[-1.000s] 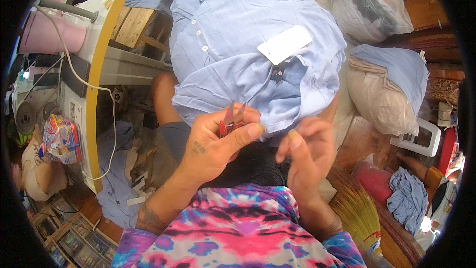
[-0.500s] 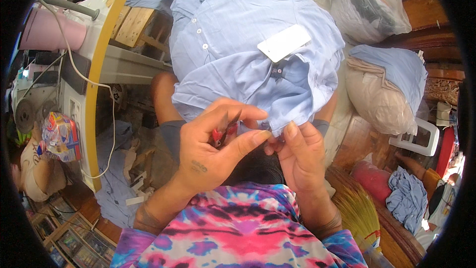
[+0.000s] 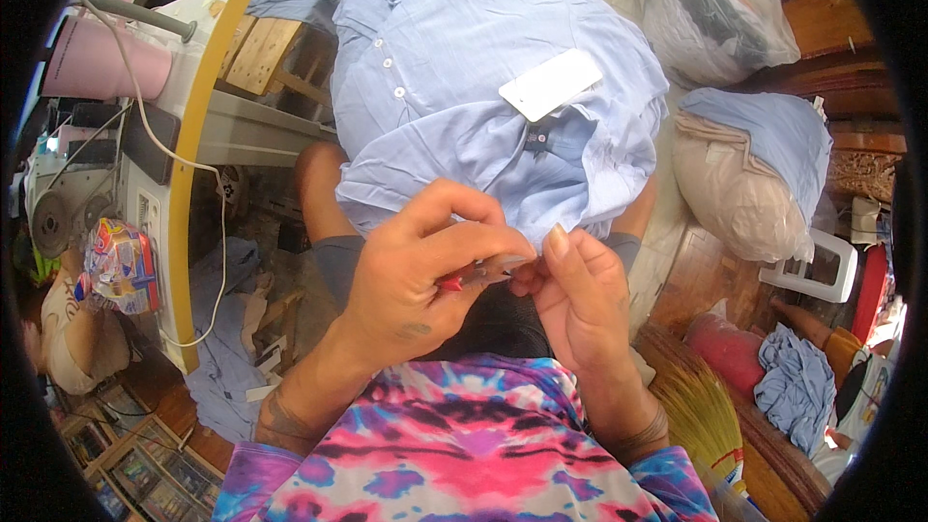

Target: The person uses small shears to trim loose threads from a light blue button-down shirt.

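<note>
Resting on the tabletop at far left is a pink cup. Next, the left hand curls closed around red snips, their tips beside the right fingers. The blue shirt covers the lap, bearing a white tag. The right hand pinches the shirt's near edge. Farther right is a broom.

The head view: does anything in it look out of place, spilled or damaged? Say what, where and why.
Blue cloth lies crumpled low beside the yellow-edged table at left, which looks untidy against the folded cloth on the bag at right. No spill shows, nor clear damage to the shirt in the middle.
</note>
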Available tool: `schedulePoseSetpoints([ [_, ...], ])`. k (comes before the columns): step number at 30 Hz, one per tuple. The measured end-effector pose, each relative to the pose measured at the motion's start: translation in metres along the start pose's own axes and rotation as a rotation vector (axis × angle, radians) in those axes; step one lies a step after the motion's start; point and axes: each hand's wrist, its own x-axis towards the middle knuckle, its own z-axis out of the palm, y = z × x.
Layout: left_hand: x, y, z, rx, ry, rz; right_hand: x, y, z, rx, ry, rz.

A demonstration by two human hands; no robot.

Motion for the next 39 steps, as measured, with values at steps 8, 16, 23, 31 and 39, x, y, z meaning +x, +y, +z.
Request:
schedulePoseSetpoints([
  [8,-0.010,0.002,0.004,-0.291,-0.035,-0.238,0.001,0.001,0.007,0.080,-0.018,-0.039],
  [16,-0.007,0.034,-0.015,-0.789,-0.312,-0.748,0.007,-0.001,0.006,-0.020,-0.018,-0.059],
  [23,-0.010,0.030,-0.010,-0.733,-0.309,-0.737,0.010,-0.001,0.004,-0.084,-0.053,-0.100],
  [31,-0.009,0.032,-0.011,-0.700,-0.319,-0.746,0.012,0.000,-0.002,-0.110,-0.083,-0.133],
  [39,-0.012,0.032,-0.009,-0.708,-0.289,-0.753,0.013,0.001,-0.001,-0.115,-0.080,-0.142],
])
